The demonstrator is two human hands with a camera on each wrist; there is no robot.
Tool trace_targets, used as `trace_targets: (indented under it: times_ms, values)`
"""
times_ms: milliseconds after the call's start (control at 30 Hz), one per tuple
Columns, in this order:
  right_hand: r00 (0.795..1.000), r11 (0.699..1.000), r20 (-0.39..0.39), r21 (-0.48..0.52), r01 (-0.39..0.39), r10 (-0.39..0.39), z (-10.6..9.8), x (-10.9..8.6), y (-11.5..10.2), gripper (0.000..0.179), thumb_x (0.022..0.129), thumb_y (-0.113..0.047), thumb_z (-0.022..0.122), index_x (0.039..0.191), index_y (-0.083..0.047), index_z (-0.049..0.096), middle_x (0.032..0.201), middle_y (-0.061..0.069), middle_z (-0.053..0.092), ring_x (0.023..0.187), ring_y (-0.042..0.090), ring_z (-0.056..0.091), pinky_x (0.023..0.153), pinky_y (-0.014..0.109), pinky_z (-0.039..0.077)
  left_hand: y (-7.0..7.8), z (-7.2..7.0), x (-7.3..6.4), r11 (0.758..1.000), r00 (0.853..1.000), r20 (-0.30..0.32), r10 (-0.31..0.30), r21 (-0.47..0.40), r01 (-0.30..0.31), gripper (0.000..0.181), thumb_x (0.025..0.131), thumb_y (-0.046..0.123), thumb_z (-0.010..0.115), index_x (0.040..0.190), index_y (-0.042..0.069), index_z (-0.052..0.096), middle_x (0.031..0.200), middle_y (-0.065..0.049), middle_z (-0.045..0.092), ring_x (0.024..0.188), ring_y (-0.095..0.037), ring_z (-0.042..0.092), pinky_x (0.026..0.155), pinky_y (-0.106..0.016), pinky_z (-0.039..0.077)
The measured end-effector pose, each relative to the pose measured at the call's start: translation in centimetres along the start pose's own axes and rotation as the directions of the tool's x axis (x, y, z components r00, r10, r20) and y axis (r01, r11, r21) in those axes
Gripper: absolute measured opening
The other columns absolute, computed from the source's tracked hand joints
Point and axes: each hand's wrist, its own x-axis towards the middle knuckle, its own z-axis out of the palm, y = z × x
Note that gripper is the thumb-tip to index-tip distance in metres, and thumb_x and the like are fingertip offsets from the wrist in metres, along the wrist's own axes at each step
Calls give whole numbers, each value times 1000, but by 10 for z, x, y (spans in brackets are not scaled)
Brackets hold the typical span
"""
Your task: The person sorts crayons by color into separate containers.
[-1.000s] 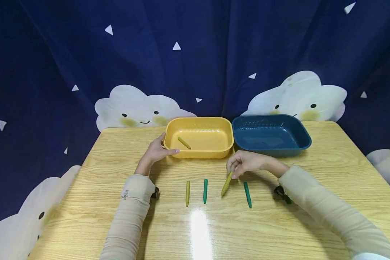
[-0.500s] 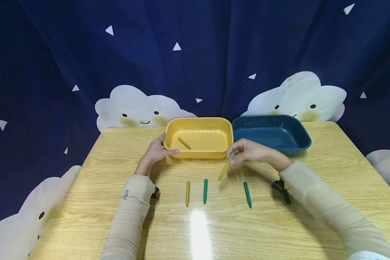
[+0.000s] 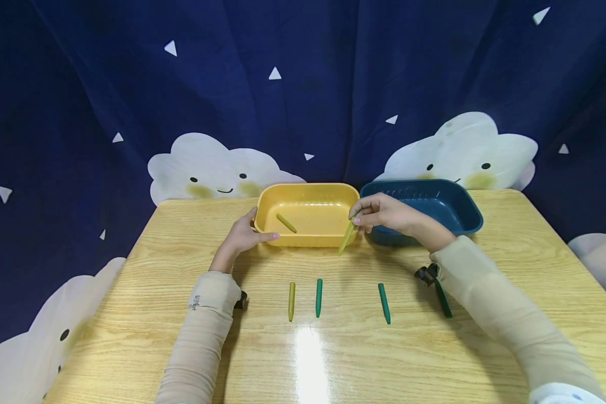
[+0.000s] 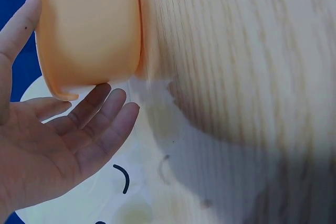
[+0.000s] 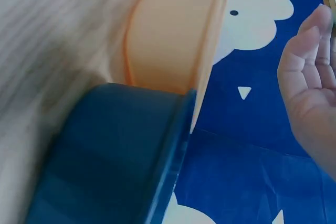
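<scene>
One slim, straight, dull-yellow crayon hangs tilted.

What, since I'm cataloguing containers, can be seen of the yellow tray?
The yellow tray is a shallow, rounded rectangle with a lipped rim and glossy walls that look like plastic. It sits upright on the wooden table, long side facing the person, close beside the blue tray. One yellow crayon lies inside, toward the left. The left hand touches its left end, thumb at the near rim. The right hand partly hides its right end in the head view.
</scene>
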Motion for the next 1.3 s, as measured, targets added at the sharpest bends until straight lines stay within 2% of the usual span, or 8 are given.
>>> trace_targets:
  times_ms: [133,367,467,600,767,1067,1300]
  values:
    - [998,999,-59,36,8,-6,-4,4,-6,14,90,-7,56,98,4,59,80,15,63,66,19,58,61,31,50,0,0,0,1000,1000,-1,6,-5,-6,104,72,28,77,145,-1,9,137,-24,36,120,-32,41,99,-43,34]
    - [990,994,-135,107,-16,30,-8,13,-15,15,90,-5,54,103,3,56,78,10,63,69,19,57,63,31,48,-1,0,1,1000,1000,-4,8,-5,-8,104,72,29,78,145,0,10,134,-23,39,117,-32,43,98,-43,35]
    - [987,992,-160,128,-15,35,-9,18,-17,20,90,-4,54,107,7,54,81,9,63,69,18,58,62,29,48,-1,0,0,1000,1000,-4,6,-4,-6,103,73,30,77,145,1,9,136,-23,38,119,-32,42,98,-43,34]
    - [977,988,-207,157,-13,46,-11,26,-19,22,90,-3,55,109,6,57,80,7,62,70,18,60,61,27,48,-1,1,0,1000,1000,-4,3,-3,-3,103,73,29,77,145,0,9,138,-23,35,120,-32,40,99,-43,34]
    - [966,986,-253,168,-2,45,-14,35,-20,18,89,-5,57,105,-2,64,77,8,63,69,18,60,61,26,49,-2,1,1,1000,1000,-11,11,-8,-11,103,72,29,78,145,1,11,135,-22,39,117,-31,43,98,-42,35]
    - [940,981,-327,194,-32,95,-19,53,-16,30,90,-3,55,116,11,55,77,5,65,67,17,60,58,24,48,-1,0,1,1000,1000,-12,17,-15,-17,102,72,29,78,146,4,12,124,-22,49,106,-30,50,91,-42,41]
    - [928,974,-346,219,-63,138,-24,69,-18,31,90,-4,55,117,10,55,75,4,65,66,15,60,57,23,47,-1,0,1,1000,1000,-13,18,-20,-18,102,72,28,78,146,4,12,123,-23,50,104,-30,51,90,-41,42]
